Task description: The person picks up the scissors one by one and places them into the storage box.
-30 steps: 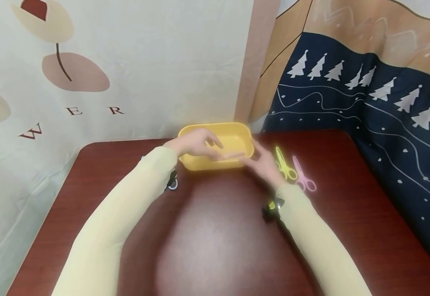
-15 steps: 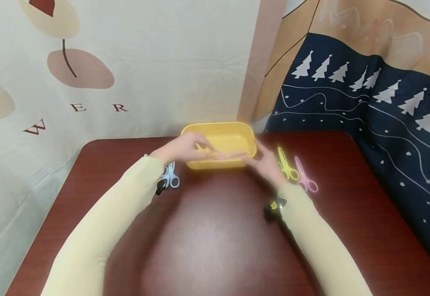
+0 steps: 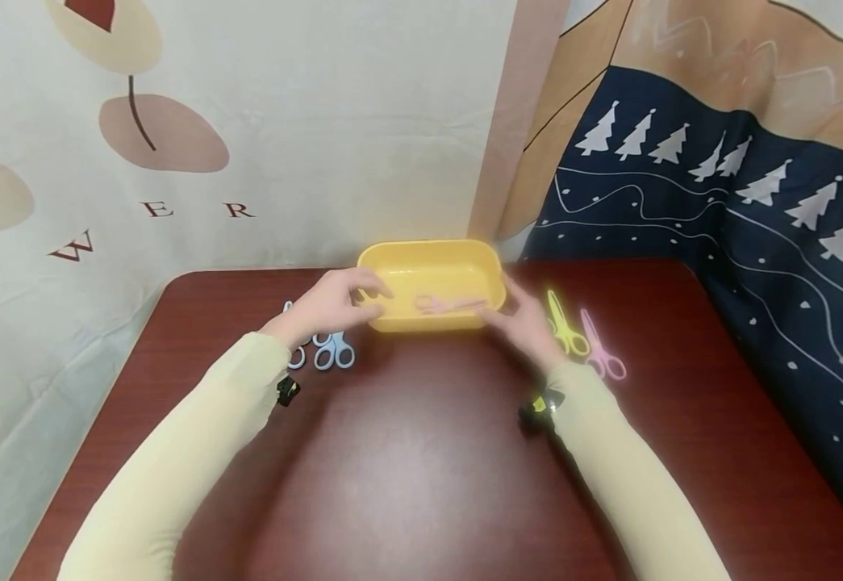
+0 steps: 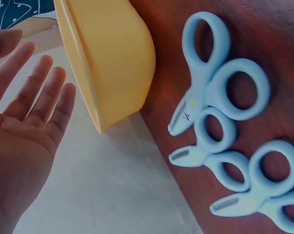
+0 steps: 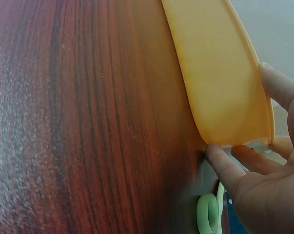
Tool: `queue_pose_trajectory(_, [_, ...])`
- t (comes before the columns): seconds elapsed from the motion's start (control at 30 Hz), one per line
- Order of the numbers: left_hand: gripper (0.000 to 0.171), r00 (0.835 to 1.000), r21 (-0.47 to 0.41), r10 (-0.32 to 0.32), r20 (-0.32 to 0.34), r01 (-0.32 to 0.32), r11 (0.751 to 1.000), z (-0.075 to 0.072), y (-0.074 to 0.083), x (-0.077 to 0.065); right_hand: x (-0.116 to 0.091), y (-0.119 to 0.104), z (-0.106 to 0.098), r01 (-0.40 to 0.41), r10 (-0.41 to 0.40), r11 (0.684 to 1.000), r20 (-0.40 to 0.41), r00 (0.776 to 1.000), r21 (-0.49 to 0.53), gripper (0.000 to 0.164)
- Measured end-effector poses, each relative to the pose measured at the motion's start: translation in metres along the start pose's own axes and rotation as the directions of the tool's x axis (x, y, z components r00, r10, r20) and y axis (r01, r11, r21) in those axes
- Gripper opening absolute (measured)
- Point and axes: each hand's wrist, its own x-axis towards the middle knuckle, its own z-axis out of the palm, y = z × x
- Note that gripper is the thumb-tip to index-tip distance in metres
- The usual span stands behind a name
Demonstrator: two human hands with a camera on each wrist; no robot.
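A yellow plastic tub (image 3: 392,324) stands at the back of the table. Inside it lies a pair of pink scissors (image 3: 457,304), with no fingers on it. My left hand (image 3: 332,305) hovers by the tub's left end, fingers spread and palm bare; in the left wrist view a gap separates them from the tub wall (image 4: 120,63). At the opposite end, my right hand (image 3: 526,324) holds the tub, its thumb at the rim and fingers against the end wall, as the right wrist view shows. Light-blue scissors (image 4: 201,80) lie beneath my left wrist, several loops showing.
Right of the tub, yellow-green scissors (image 3: 565,335) and another pink pair (image 3: 595,349) lie side by side near my right wrist. A pale cloth wall (image 3: 334,121) rises directly behind the tub. Dark blue tree-print cloth (image 3: 639,186) hangs at the right.
My left hand has drawn back leftward from over the tub, leaving the pink scissors lying in it. The blue scissors have come into view. My right hand stays at the tub's end.
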Motion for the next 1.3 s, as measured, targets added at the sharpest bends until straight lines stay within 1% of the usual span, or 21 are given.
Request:
queue_pose_trajectory(0.17, [0.023,0.996,0.014,0.04,-0.074,-0.039,0.999,-0.004,-0.006,-0.013,0.001,0.001,0.001,0.012,-0.012,1.0,-0.002,1.0,0.004,0.087])
queue_pose_trajectory(0.27, [0.022,0.993,0.03,0.043,-0.112,-0.04,0.999,-0.006,-0.009,-0.021,0.001,0.002,0.001,0.013,-0.013,1.0,0.001,1.0,0.02,0.087])
queue_pose_trajectory(0.33, [0.021,0.991,0.046,0.035,-0.133,-0.029,0.999,-0.007,-0.012,-0.026,0.001,0.002,0.001,0.013,-0.013,1.0,0.0,1.0,0.023,0.086])
queue_pose_trajectory(0.43, [0.02,0.988,0.065,0.001,-0.155,0.009,0.998,-0.009,-0.016,-0.033,0.001,0.002,0.001,0.018,-0.018,1.0,0.0,1.0,0.02,0.086])
queue_pose_trajectory(0.63, [0.022,0.983,0.112,-0.061,-0.171,0.081,0.99,-0.012,-0.024,-0.049,0.001,0.002,0.001,0.011,-0.012,0.999,0.01,1.0,0.044,0.086])
queue_pose_trajectory(0.8, [0.024,0.976,0.123,-0.105,-0.191,0.13,0.984,-0.015,-0.03,-0.06,0.002,0.002,0.001,0.006,-0.006,0.999,0.01,1.0,0.041,0.086])
queue_pose_trajectory(0.93, [0.026,0.974,0.132,-0.131,-0.182,0.157,0.979,-0.014,-0.035,-0.067,0.002,0.005,0.0,0.008,-0.008,1.0,0.006,1.0,0.02,0.087])
queue_pose_trajectory(1.03, [0.03,0.972,0.148,-0.17,-0.163,0.194,0.97,-0.014,-0.039,-0.073,0.002,0.005,0.0,0.015,-0.015,1.0,0.0,1.0,0.007,0.087])
queue_pose_trajectory(1.13, [0.032,0.964,0.162,-0.218,-0.15,0.241,0.957,-0.013,-0.043,-0.08,0.002,0.004,0.0,0.024,-0.024,1.0,0.0,1.0,0.003,0.087])
queue_pose_trajectory(1.3, [0.033,0.95,0.195,-0.266,-0.163,0.295,0.935,-0.011,-0.05,-0.091,0.002,0.004,0.001,0.02,-0.02,1.0,0.003,1.0,0.012,0.088])
